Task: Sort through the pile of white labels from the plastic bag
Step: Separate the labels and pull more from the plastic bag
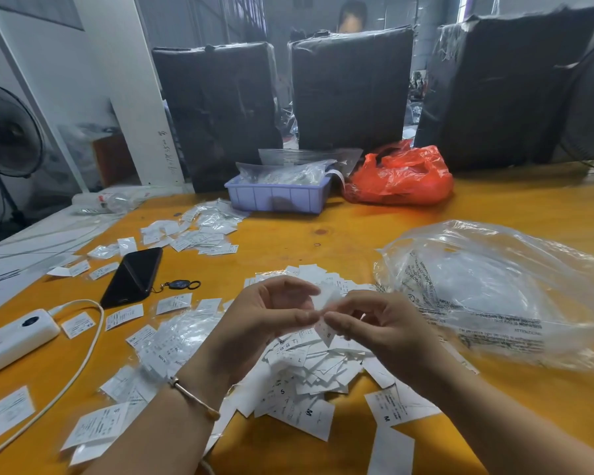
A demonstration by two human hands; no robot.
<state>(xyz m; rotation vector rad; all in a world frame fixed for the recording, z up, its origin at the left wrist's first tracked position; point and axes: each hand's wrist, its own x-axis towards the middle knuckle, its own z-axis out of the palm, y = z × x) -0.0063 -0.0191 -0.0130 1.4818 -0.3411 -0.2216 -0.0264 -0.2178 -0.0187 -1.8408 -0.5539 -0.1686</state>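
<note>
Head view shows me both hands raised over the pile (309, 368) of labels on the table (357, 234). My left hand (264, 320) and right hand (374, 323) meet fingertip to fingertip, each pinching the same small label (326, 329) or a thin clump of them; I cannot tell whether it is 1 or 2. The other fingers curl loosely. The bag (494, 289) lies open just right of the pile, apparently emptied. To do this well, I'd say: peel the label clear with the thumbs, turn the printed size letter toward the camera, read it, then lay it with matching ones on the left, keeping that group apart from the unsorted pile.
</note>
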